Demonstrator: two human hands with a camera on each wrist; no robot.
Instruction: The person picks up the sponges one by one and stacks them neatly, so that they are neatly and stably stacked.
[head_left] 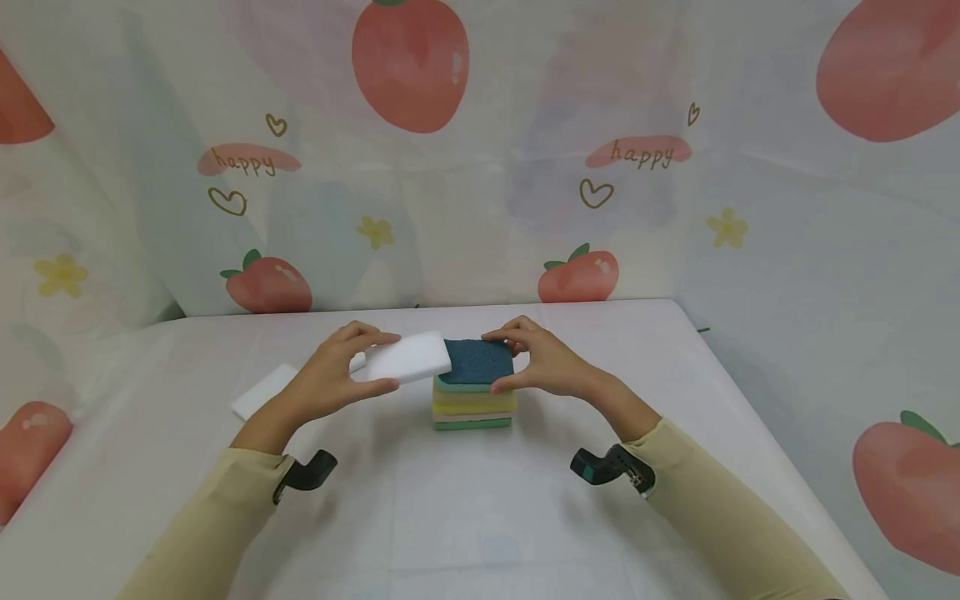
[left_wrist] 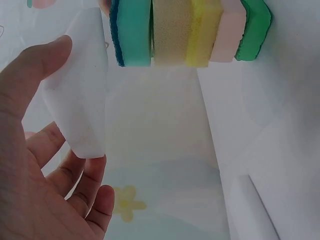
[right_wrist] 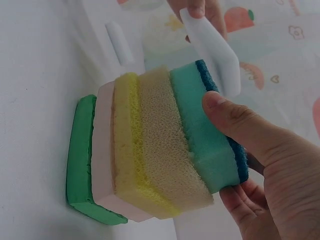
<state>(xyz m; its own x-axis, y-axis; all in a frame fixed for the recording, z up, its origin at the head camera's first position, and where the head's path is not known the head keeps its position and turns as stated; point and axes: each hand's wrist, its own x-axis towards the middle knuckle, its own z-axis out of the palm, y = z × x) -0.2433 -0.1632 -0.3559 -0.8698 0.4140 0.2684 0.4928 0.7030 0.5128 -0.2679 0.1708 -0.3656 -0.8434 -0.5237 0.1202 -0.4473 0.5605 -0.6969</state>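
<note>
My left hand [head_left: 318, 379] holds a white sponge [head_left: 408, 357] between thumb and fingers, above the table and left of a sponge stack. My right hand [head_left: 551, 362] grips the top sponge of that stack, a teal one [right_wrist: 200, 125] with a dark blue scouring face [head_left: 478, 361] upward. Below it lie a beige sponge [right_wrist: 165, 130], a yellow sponge [right_wrist: 127, 145], a pale pink sponge [right_wrist: 102, 145] and, lowest, a green sponge [right_wrist: 80, 155]. In the left wrist view, a narrow gap shows between the teal and beige sponges. The white sponge is tilted, close to the top sponge's left edge.
Another white block [head_left: 266, 390] lies on the white table [head_left: 450, 517] behind my left forearm, partly hidden by it. A fruit-printed cloth [head_left: 480, 208] hangs behind the table. Each sleeve carries a black wrist camera [head_left: 611, 467].
</note>
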